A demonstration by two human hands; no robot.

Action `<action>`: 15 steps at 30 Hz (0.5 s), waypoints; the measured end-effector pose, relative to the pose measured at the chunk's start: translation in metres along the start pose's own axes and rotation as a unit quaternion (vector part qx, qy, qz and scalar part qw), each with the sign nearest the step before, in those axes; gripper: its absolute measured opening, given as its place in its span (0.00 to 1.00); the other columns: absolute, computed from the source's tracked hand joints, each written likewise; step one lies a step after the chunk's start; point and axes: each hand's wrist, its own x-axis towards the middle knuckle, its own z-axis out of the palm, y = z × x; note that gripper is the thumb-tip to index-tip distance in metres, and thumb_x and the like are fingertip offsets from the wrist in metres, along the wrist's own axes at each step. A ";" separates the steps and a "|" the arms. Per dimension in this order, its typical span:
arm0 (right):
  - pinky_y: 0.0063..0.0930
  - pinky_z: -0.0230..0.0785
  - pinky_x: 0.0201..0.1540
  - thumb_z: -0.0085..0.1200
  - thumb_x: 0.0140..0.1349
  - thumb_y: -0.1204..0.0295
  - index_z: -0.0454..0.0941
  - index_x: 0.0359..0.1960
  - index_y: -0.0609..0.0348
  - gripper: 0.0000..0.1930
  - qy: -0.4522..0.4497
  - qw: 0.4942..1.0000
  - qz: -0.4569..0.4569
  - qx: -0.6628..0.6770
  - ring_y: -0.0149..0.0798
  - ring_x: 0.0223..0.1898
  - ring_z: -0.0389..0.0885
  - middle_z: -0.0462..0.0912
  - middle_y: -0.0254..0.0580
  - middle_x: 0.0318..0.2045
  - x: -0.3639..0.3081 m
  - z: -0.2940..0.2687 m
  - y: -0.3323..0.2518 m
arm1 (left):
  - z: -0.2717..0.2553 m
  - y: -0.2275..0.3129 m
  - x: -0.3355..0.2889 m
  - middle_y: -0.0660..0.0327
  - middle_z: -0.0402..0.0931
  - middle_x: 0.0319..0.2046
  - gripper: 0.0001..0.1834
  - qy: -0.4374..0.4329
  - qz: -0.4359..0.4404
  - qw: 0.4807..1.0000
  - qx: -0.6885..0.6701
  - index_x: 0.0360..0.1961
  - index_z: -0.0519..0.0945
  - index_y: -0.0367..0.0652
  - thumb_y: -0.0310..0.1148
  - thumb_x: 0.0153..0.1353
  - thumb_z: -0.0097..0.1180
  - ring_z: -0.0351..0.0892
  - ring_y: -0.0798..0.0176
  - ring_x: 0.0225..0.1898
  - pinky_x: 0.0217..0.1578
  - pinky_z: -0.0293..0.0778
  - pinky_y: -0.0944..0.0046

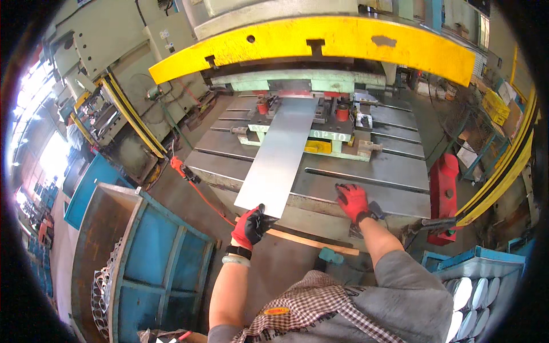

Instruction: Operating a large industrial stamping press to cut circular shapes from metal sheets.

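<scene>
The left hand (pixel 250 227) has its fingers pinched on the near corner of the strip (pixel 278 155), which runs from the counter (pixel 366 183) edge into the die (pixel 320 134). The right hand (pixel 353 201) rests flat, fingers spread, holding nothing. Best feed the strip straight and flat.

Both bare forearms are reaching forward; red-gloved left hand (pixel 250 227) is pinching shut, red-gloved right hand (pixel 352 200) is pressing down flat.
</scene>
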 end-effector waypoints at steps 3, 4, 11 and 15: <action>0.43 0.60 0.50 0.52 0.50 0.57 0.71 0.49 0.42 0.22 0.000 1.000 -0.009 0.005 0.47 0.49 0.67 0.71 0.38 0.48 0.002 -0.001 -0.003 | 0.001 0.003 0.020 0.52 0.77 0.36 0.16 0.010 -0.016 1.000 0.014 0.47 0.69 0.38 0.37 0.63 0.43 0.80 0.56 0.36 0.33 0.76 0.64; 0.43 0.60 0.50 0.52 0.50 0.58 0.71 0.49 0.42 0.22 -0.005 1.000 -0.010 0.001 0.47 0.49 0.67 0.71 0.38 0.48 0.004 -0.003 -0.006 | 0.002 0.007 0.030 0.52 0.77 0.37 0.16 0.005 -0.005 1.000 0.013 0.47 0.69 0.38 0.37 0.63 0.43 0.80 0.56 0.35 0.34 0.75 0.65; 0.41 0.62 0.50 0.54 0.49 0.62 0.71 0.49 0.48 0.23 0.012 1.000 -0.024 0.005 0.49 0.47 0.69 0.72 0.43 0.46 0.000 -0.017 -0.013 | 0.049 0.035 0.088 0.54 0.79 0.31 0.13 -0.022 0.284 0.823 0.491 0.38 0.75 0.36 0.33 0.55 0.56 0.78 0.59 0.36 0.37 0.73 0.64; 0.41 0.61 0.51 0.54 0.48 0.62 0.71 0.49 0.49 0.23 0.003 1.000 -0.019 0.010 0.49 0.47 0.68 0.72 0.42 0.46 -0.002 -0.018 -0.011 | 0.052 0.038 0.115 0.52 0.76 0.37 0.13 -0.049 0.286 0.769 0.570 0.43 0.71 0.36 0.33 0.62 0.43 0.78 0.56 0.37 0.44 0.75 0.57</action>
